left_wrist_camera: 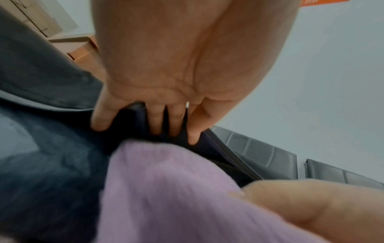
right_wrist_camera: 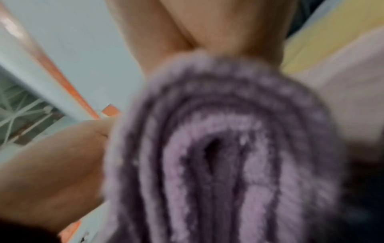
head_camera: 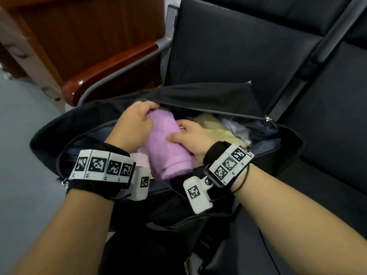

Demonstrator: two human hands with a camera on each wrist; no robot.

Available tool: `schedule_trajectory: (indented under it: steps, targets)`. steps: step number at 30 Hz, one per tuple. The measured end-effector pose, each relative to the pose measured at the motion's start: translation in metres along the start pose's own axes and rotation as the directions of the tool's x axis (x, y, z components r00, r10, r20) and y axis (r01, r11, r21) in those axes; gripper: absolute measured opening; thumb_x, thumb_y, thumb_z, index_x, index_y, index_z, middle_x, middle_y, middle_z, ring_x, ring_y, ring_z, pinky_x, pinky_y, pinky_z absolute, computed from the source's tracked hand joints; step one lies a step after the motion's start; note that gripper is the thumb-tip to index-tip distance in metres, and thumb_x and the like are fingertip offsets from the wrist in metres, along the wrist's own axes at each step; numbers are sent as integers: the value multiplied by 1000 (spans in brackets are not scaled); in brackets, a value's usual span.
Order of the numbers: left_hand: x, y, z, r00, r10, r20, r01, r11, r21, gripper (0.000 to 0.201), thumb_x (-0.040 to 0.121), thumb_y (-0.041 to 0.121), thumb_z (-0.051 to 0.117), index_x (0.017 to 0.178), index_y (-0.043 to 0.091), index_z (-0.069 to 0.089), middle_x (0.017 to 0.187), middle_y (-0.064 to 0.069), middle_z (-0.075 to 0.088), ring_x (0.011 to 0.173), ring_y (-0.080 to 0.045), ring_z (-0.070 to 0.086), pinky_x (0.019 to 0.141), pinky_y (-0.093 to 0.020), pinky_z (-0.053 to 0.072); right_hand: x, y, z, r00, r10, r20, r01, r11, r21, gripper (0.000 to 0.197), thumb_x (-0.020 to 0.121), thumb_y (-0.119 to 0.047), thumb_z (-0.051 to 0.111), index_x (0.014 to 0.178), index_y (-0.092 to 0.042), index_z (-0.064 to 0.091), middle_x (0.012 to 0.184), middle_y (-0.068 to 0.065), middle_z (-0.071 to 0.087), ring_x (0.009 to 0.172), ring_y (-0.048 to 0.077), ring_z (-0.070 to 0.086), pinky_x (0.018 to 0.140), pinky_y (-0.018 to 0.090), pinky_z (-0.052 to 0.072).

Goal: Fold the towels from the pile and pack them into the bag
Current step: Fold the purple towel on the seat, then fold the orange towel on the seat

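A rolled purple towel (head_camera: pixel 167 147) lies slanted in the mouth of the open black bag (head_camera: pixel 208 96), its near end sticking out toward me. My left hand (head_camera: pixel 151 114) curls over the roll's far end, its fingers (left_wrist_camera: pixel 158 121) going down against the dark lining behind the purple towel (left_wrist_camera: pixel 166 189). From the right side, my right hand (head_camera: pixel 176 132) grips the middle of the roll, thumb on top. The right wrist view shows the purple towel's coiled end (right_wrist_camera: pixel 218 156) close up and blurred. A yellow towel (head_camera: pixel 214 130) lies packed further right in the bag.
The bag sits on a row of black padded seats (head_camera: pixel 327 116). A pale pink towel (head_camera: pixel 139 157) lies in the bag under my left wrist, and a whitish cloth (head_camera: pixel 236 126) beyond the yellow one. A wooden armrest (head_camera: pixel 111 70) stands left, with grey floor (head_camera: pixel 23 155) below.
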State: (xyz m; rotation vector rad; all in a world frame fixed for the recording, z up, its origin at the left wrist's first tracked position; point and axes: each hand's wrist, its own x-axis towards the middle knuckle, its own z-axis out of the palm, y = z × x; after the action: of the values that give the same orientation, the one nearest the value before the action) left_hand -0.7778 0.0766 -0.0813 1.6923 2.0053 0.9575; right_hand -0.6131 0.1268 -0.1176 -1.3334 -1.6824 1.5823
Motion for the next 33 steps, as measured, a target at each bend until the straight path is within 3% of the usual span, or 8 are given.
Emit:
schedule_trajectory:
  steps: [2, 5, 8, 11, 15, 24, 27, 33]
  targets:
    - [1, 0, -4, 998, 47, -36, -48, 998, -30, 52, 80, -2, 47, 128, 11, 64, 131, -7, 62, 124, -24, 55, 107, -21, 34, 10, 3, 13, 998, 36, 49, -39, 997, 65, 26, 82, -3, 72, 106, -8, 64, 102, 14, 71, 92, 28, 69, 80, 37, 58]
    - [-3, -4, 7, 995, -87, 53, 94, 985, -142, 41, 85, 2, 51, 118, 14, 71, 113, -10, 72, 106, -36, 65, 95, -38, 50, 16, 18, 20, 993, 97, 65, -67, 927, -370, 42, 86, -4, 67, 126, -4, 57, 112, 18, 69, 101, 32, 66, 87, 38, 55]
    - [-11, -18, 24, 976, -206, 71, 214, 968, -132, 30, 87, 3, 55, 107, 14, 75, 96, -5, 73, 97, -32, 68, 86, -32, 52, 13, 25, 22, 994, 18, 104, 42, 837, -545, 71, 84, -15, 72, 146, -13, 38, 130, 16, 59, 115, 32, 59, 96, 43, 51]
    - [-14, -36, 37, 962, -251, 112, 258, 965, -56, 21, 87, 7, 56, 95, 11, 75, 102, -11, 74, 102, -33, 67, 94, -38, 53, 8, 28, 23, 956, -128, 263, 287, 581, -762, 78, 76, -37, 76, 144, -25, 40, 140, 14, 47, 122, 35, 48, 104, 44, 43]
    - [-23, -40, 55, 891, -302, 338, 309, 950, 35, 32, 92, 3, 56, 122, 3, 68, 133, -14, 64, 126, -26, 57, 110, -30, 40, -4, 36, 10, 940, 44, 338, 308, 318, -897, 70, 84, -36, 68, 148, -27, 40, 149, 16, 39, 134, 34, 40, 113, 40, 33]
    - [-39, 50, 52, 932, -201, 301, 194, 980, 52, 32, 88, 16, 58, 118, 20, 68, 123, -3, 67, 111, -24, 62, 100, -34, 47, -118, 19, -85, 968, -245, 45, 225, 783, -580, 43, 85, -21, 72, 127, -18, 64, 130, 0, 61, 119, 14, 56, 97, 15, 37]
    - [-65, 121, 83, 958, -22, 285, 25, 1000, -7, 26, 87, 12, 59, 109, 21, 71, 115, 0, 68, 107, -22, 62, 94, -31, 46, -197, 37, -147, 968, -222, -118, 125, 832, -540, 39, 88, -24, 69, 127, -25, 62, 121, -6, 63, 108, 10, 59, 94, 24, 48]
    - [-152, 272, 206, 826, 246, 507, -226, 969, -102, 23, 89, 12, 61, 105, 23, 72, 105, 3, 70, 103, -17, 63, 92, -28, 47, -372, 118, -274, 877, -84, -473, -201, 830, -521, 42, 90, -29, 66, 131, -28, 57, 121, -6, 61, 110, 10, 58, 97, 30, 48]
